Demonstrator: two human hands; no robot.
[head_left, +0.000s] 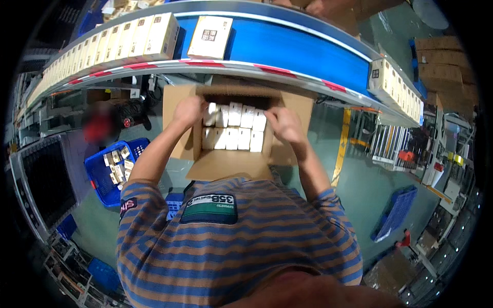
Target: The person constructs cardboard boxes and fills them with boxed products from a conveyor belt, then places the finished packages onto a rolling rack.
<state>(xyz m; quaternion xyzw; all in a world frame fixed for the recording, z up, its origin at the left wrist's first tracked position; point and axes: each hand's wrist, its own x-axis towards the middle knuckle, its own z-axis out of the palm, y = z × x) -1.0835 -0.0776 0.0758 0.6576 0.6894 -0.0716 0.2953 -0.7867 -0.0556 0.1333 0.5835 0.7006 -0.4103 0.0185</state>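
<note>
An open cardboard carton stands in front of me with its flaps spread. Inside it, small white boxes are packed upright in two rows. At the left end of the far row, my left hand is closed, its fingertips against the end box. My right hand is closed at the opposite end of that row, thumb and fingers against the last box. Between them the two hands grip the far row. Parts of the fingers are hidden by the boxes and the carton's inner walls.
Past the carton runs a blue conveyor belt, with a long line of cream boxes at left, a single box, and more boxes at right. A blue basket of small boxes sits on the floor at left. Brown cartons are stacked far right.
</note>
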